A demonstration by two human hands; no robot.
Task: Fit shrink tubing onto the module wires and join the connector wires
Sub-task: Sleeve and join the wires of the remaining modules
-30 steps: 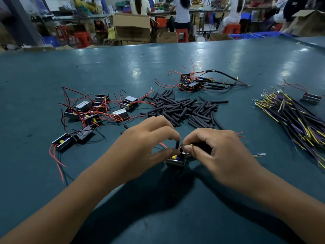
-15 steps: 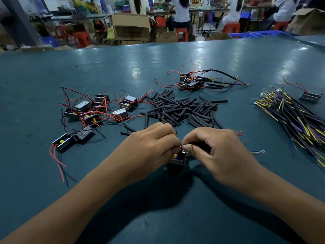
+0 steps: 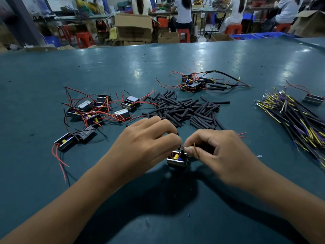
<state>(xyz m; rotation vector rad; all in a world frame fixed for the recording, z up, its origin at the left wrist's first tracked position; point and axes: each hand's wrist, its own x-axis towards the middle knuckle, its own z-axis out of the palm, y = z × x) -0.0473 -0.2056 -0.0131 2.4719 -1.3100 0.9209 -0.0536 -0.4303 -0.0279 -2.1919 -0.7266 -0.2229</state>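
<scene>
A small metal-cased module point(image 3: 177, 160) with a yellow part inside sits on the green table point(image 3: 158, 217), just below my two hands. My left hand point(image 3: 146, 140) pinches a thin module wire at its fingertips. My right hand point(image 3: 216, 152) pinches a black-sleeved connector wire with a bare yellow end point(image 3: 195, 150) against it. The fingertips of both hands meet right above the module. A heap of black shrink tubing pieces point(image 3: 186, 110) lies just beyond my hands.
Several modules with red wires point(image 3: 95, 111) lie at the left. A small cluster of joined modules point(image 3: 198, 83) sits behind the tubing. A bundle of black, yellow and purple connector wires point(image 3: 295, 118) lies at the right, with one module point(image 3: 314, 99) beside it. People sit at benches beyond the table.
My hands have closed in on each other above the module, and the fingertips now meet. My left thumb has left the module's side and joined the pinch.
</scene>
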